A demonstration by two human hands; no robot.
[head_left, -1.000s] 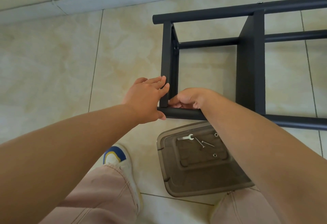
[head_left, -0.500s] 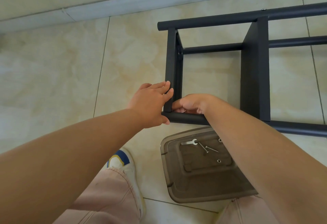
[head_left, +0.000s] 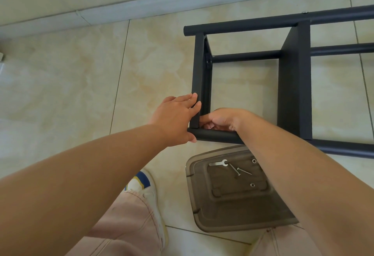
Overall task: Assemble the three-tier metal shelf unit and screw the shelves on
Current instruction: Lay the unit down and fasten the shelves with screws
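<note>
Head camera, looking down at a tiled floor: a black metal shelf frame (head_left: 293, 81) lies on its side, and both hands meet at its near left corner. Left hand (head_left: 178, 120) rests flat against the outer face of the end shelf panel (head_left: 199, 77), fingers straight and close together, thumb down by the near round tube (head_left: 218, 135). Right hand (head_left: 222, 119) sits just to the right of it, inside the corner, fingers curled inward; whatever they pinch is hidden, so I cannot tell if it holds a part. A second shelf panel (head_left: 294, 85) stands further right of that hand. Below the right forearm, a smoky plastic lid (head_left: 204, 211) lies on the floor holding a small spanner (head_left: 218, 163), two long screws (head_left: 239, 171) and two nuts (head_left: 252, 185). Below the left arm, a white and blue shoe (head_left: 144, 185) shows.
</note>
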